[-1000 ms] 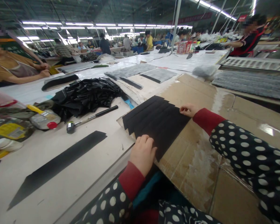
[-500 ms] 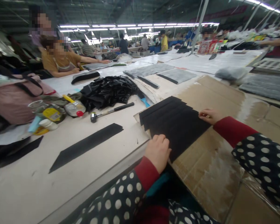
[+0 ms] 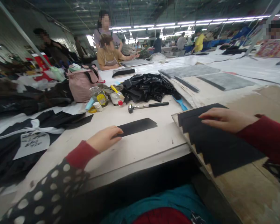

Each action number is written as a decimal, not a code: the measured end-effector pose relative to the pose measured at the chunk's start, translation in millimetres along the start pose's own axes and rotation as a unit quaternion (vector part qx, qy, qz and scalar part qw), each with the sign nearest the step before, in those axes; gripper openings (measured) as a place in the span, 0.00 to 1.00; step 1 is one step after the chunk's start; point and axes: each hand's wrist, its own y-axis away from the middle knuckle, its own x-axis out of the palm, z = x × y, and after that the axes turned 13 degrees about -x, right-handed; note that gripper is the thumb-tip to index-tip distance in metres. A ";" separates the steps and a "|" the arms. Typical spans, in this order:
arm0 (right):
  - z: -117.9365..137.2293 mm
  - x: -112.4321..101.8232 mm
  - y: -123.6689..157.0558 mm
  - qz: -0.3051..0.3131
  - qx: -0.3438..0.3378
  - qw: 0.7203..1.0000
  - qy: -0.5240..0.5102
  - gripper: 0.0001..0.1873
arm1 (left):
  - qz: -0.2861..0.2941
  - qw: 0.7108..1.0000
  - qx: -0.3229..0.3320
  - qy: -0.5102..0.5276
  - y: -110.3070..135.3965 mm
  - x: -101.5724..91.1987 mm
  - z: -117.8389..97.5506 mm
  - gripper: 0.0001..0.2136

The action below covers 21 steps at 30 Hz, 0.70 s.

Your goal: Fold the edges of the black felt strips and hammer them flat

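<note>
A single black strip [image 3: 138, 126] lies on the pale table, and my left hand [image 3: 104, 138] rests on its near end with fingers curled over it. To the right, a fanned stack of black strips [image 3: 214, 140] sits on brown cardboard [image 3: 254, 186]. My right hand [image 3: 225, 119] lies flat on top of that stack, fingers stretched out to the left. Both my sleeves are red at the cuff and dark with white dots.
A small hammer [image 3: 147, 106] lies beyond the strip, with a heap of black plastic [image 3: 149, 87], a blue tool [image 3: 180, 104], bottles [image 3: 102, 99] and a pink bag [image 3: 80, 83] behind. Black fabric with a white label [image 3: 31, 141] covers the left. Other people sit and stand at the far end.
My view has swung left. My left hand has left the fanned stack and reached over to the single strip. My right hand has moved from the stack's far edge onto its top.
</note>
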 end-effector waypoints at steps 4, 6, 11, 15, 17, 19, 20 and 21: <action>72.3 30.4 -91.4 0.093 -0.084 0.992 0.025 0.18 | -0.064 0.991 -0.117 0.018 -11.6 8.8 73.7 0.12; 90.6 53.4 -127.9 0.121 -0.098 0.986 0.051 0.14 | -0.083 0.988 -0.124 0.048 -14.1 19.6 87.5 0.12; 97.2 103.8 -183.4 0.148 -0.075 0.982 0.093 0.13 | -0.129 0.983 -0.100 0.087 -18.0 45.2 91.3 0.11; 90.1 120.5 -195.5 0.144 -0.060 0.982 0.105 0.15 | -0.140 0.982 -0.091 0.084 -16.7 51.4 92.7 0.12; 87.7 123.3 -195.9 0.142 -0.051 0.983 0.108 0.15 | -0.147 0.982 -0.089 0.079 -15.9 51.8 93.6 0.11; 86.2 124.4 -195.0 0.142 -0.042 0.983 0.110 0.14 | -0.153 0.981 -0.088 0.078 -15.9 52.2 94.5 0.10; 85.6 124.7 -194.4 0.143 -0.039 0.983 0.111 0.13 | -0.155 0.981 -0.087 0.079 -16.2 52.5 95.0 0.10; 85.1 124.8 -193.9 0.145 -0.037 0.982 0.111 0.13 | -0.157 0.981 -0.085 0.080 -16.7 52.8 95.6 0.10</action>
